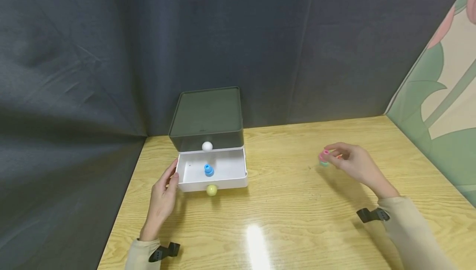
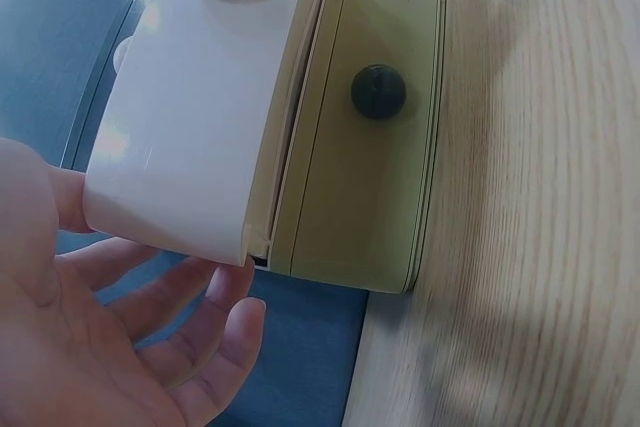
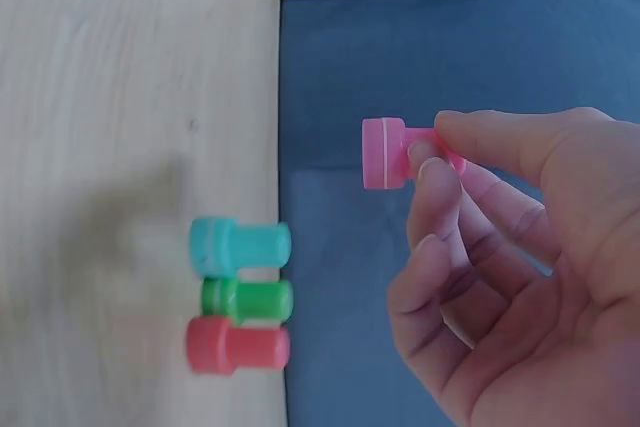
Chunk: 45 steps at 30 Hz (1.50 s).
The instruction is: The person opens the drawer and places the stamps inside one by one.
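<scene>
My left hand (image 1: 162, 197) holds the left side of a white drawer (image 1: 230, 169), which is pulled out of a small dark-topped cabinet (image 1: 209, 111). In the left wrist view the thumb lies at one edge of the drawer, with the fingers along its side and underneath. Inside the drawer stands a blue toy stamp (image 1: 209, 170). Off to the right, my right hand (image 1: 353, 164) pinches a pink toy stamp (image 3: 382, 154) by its narrow handle, above the table. Below it stand a turquoise stamp (image 3: 240, 245), a green stamp (image 3: 247, 300) and a red stamp (image 3: 238, 345), close together.
Above the drawer is a dark tier with a white knob (image 1: 207, 146); below it, an olive drawer (image 2: 365, 187) with a dark knob is shut. A dark curtain (image 1: 267, 47) hangs behind the wooden table (image 1: 282, 204). A patterned panel (image 1: 439, 109) borders the right.
</scene>
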Available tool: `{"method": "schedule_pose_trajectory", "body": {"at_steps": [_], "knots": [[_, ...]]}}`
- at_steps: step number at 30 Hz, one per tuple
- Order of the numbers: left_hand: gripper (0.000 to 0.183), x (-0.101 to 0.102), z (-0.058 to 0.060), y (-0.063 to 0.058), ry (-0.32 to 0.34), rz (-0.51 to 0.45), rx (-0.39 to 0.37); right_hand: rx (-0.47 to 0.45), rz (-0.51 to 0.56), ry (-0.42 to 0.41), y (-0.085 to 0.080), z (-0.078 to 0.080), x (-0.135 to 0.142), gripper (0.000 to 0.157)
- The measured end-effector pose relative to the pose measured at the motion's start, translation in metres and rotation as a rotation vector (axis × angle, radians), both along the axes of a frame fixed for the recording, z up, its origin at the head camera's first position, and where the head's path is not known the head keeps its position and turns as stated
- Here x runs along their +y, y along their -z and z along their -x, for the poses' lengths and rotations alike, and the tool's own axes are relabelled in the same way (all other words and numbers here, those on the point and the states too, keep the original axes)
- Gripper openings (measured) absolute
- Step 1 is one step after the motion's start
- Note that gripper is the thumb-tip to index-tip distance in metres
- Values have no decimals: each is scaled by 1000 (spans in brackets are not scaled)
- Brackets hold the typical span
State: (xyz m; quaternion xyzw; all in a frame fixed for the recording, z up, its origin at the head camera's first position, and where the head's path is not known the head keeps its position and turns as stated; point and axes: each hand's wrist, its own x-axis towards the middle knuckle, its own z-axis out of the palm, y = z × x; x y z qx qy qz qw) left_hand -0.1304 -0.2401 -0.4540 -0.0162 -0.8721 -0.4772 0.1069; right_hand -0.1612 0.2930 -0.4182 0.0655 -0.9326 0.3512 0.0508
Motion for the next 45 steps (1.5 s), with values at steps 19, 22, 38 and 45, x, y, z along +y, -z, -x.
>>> {"method": "schedule_pose_trajectory", "body": {"at_steps": [19, 22, 38, 45], "knots": [[49, 1, 1, -1, 1, -9, -10, 31, 24, -138, -35, 10, -71, 26], [49, 2, 1, -1, -4, -9, -14, 50, 25, -166, -37, 12, -82, 22], [49, 1, 0, 1, -10, 3, -5, 105, 47, -265, -49, 19, -137, 21], [49, 2, 0, 0, -1, 3, -7, 101, 103, -355, -50, 22, -173, 18]]}}
